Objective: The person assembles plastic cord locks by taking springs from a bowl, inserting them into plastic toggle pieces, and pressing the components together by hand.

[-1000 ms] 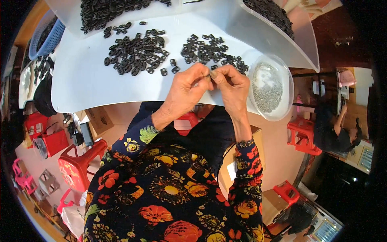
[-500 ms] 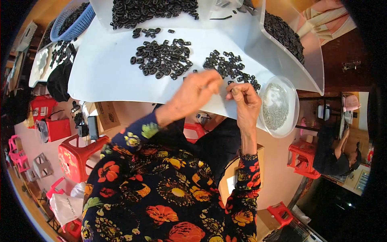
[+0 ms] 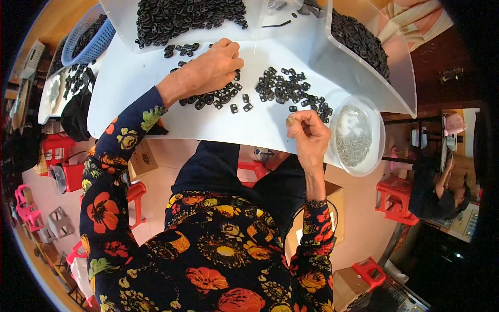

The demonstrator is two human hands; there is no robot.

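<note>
My left hand (image 3: 210,67) is over the left pile of small black oval pieces with holes (image 3: 221,98), its fingers bent and drawn together. The hand covers part of that pile, and anything between its fingertips is hidden. Close to the table's front edge, my right hand (image 3: 312,134) is closed in a pinch, thumb against the fingers. What it pinches, if anything, is too small to make out. Just beyond it lies a second pile of smaller black pieces (image 3: 283,88). A round clear tub of small silvery pins (image 3: 353,143) stands right beside my right hand.
Two translucent bins, one of black pieces at the back (image 3: 189,15) and one at the right (image 3: 358,44), border the white table (image 3: 122,104). A blue basket (image 3: 106,36) sits far left. Red stools (image 3: 395,200) stand around; another person (image 3: 442,192) is at the right.
My left hand has moved away from the right hand, left and farther out, onto the left pile. The right hand has stayed near the table edge, shifting slightly. A few pieces beside the left pile are newly visible.
</note>
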